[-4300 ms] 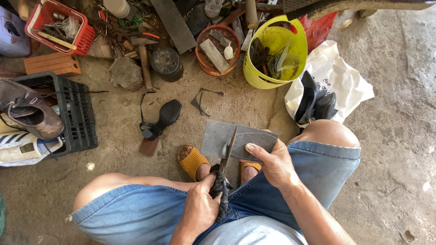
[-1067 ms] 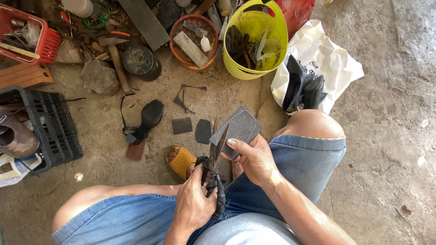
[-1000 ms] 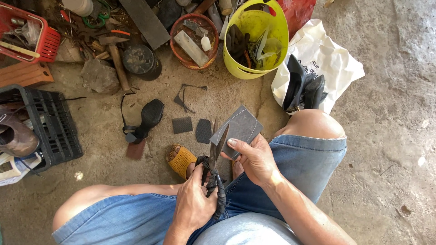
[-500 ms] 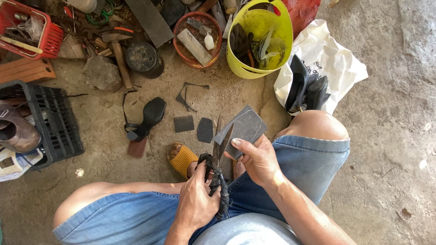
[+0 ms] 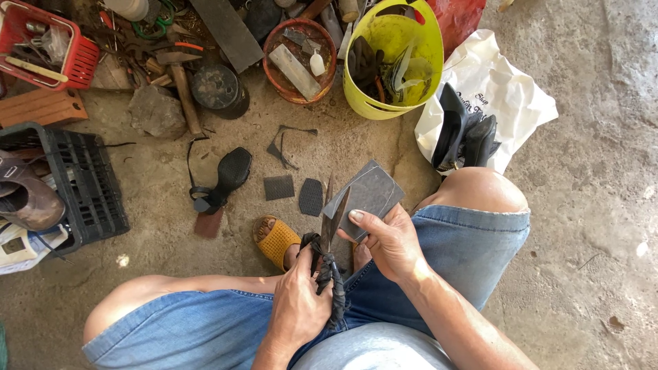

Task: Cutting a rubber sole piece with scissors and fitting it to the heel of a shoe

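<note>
From the head camera, looking down past denim shorts to a concrete floor: the left hand is wrapped tight around the cord-bound handles of a pair of shears, whose blades point up and away from the body. The right hand pinches a dark grey rubber sheet, thumb on top and fingers beneath, and the blades meet the sheet's left edge.

At the top stands a yellow-green bucket holding dark scraps and tools. To its left is a rust-coloured bowl with a flat grey block and a small white bottle. A red basket at the upper left carries small tools, and a black crate at the left edge sits just beside worn shoes. A white bag to the right of the bucket lies under a pair of black heeled shoes.

On the floor between the containers and the hands lie two small dark cut pieces, a black shoe sole with a strap, a hammer and a stone. A foot in a yellow sandal rests just left of the shears.
</note>
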